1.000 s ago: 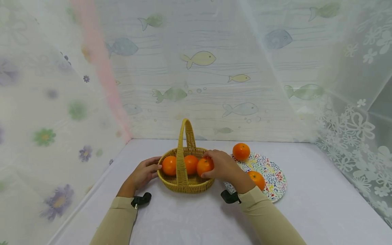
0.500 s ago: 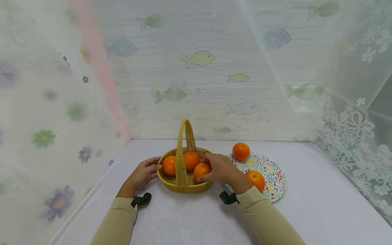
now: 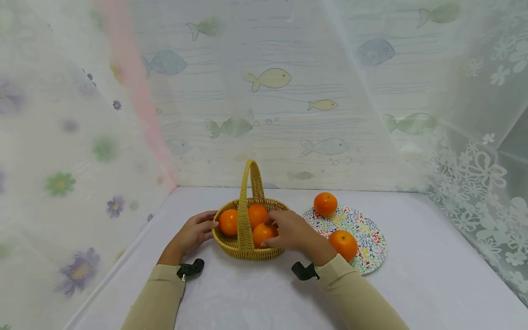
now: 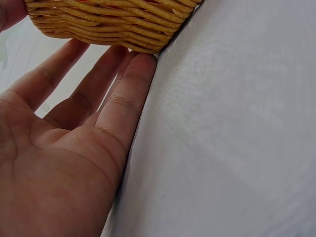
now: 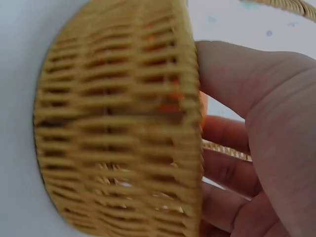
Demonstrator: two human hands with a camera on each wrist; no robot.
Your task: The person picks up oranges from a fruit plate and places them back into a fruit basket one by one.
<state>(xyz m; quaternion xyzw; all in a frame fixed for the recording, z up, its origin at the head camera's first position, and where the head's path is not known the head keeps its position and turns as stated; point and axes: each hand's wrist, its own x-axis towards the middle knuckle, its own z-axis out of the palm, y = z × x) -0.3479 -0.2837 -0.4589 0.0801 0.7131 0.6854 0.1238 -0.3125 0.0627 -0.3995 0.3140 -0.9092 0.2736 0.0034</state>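
Note:
A yellow wicker basket with a tall handle stands on the table, holding three oranges. My right hand reaches over its right rim, thumb and fingers curled round the front right orange. Another orange lies behind that one, and a third orange sits left of the handle. My left hand touches the basket's left side; in the left wrist view its fingers reach out fairly straight against the wicker. The right wrist view shows the basket wall hiding most of the held orange.
Right of the basket lies a round, multicoloured patterned plate. One orange rests at its back edge, another orange at its front left. Sheer printed curtains enclose the white table.
My right hand has carried the orange from the basket's right side leftward and down towards the front. The middle orange has shifted slightly back. My left hand stays in place.

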